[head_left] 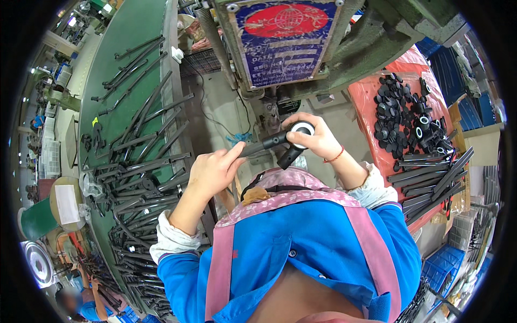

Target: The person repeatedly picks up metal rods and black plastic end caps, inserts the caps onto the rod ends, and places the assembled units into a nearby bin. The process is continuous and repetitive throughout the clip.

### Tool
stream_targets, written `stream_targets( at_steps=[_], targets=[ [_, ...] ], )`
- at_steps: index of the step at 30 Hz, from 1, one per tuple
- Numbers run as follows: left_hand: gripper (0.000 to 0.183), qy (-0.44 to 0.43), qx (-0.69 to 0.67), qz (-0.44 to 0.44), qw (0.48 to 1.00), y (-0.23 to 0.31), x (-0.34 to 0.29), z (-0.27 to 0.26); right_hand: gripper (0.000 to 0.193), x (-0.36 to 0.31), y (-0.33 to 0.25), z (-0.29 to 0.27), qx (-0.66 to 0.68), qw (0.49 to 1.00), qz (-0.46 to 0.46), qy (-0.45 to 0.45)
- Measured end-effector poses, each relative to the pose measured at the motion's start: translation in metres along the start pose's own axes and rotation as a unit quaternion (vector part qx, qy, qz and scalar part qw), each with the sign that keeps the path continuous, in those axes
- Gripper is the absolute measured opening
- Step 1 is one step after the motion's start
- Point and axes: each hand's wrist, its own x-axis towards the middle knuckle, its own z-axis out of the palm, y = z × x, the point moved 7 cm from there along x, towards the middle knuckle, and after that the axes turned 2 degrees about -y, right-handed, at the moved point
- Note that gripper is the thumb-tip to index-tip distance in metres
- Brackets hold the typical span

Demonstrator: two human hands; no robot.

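While gripped at both ends, black tube [272, 141] between clenched left hand [211, 171] and right hand [315, 137].

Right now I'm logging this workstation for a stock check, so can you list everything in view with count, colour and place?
Black tube piece: one, black, held between both hands at centre.
White-ringed round cap: one, black and white, at the tube's right end under the right hand.
Long black tubes: many, black, spread over the green belt on the left.
Green conveyor belt: one, green, left side.
Small black caps: a heap, black, on the red sheet at right.
Black tubes: a stack, black, right, below the caps.
Machine: one, grey-green with a blue and red plate, top centre.
Blue crates: several, lower right.
Left hand: grips the tube's left end.
Right hand: holds the cap end.
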Motion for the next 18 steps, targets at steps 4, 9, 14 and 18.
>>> stream_targets(
  at_steps=[4, 9, 14, 18],
  targets=[
    [0.035, -0.012, -0.016, -0.01, 1.0, -0.011, 0.014, 0.002, 0.036, 0.011, 0.002, -0.008, 0.011, 0.999, -0.017, 0.048],
    [0.033, -0.026, -0.008, -0.011, 1.0, -0.027, 0.043, 0.002, 0.034, 0.028, 0.013, -0.024, 0.054, 0.989, -0.011, 0.134],
    [0.033, -0.026, -0.024, -0.009, 0.999, -0.038, 0.065, -0.002, 0.024, 0.041, 0.01, -0.036, -0.074, 0.978, -0.132, 0.142],
    [0.033, -0.034, -0.06, -0.012, 0.998, -0.046, 0.069, 0.006, 0.024, 0.045, 0.006, -0.037, -0.287, 0.928, -0.187, 0.148]
  ],
)
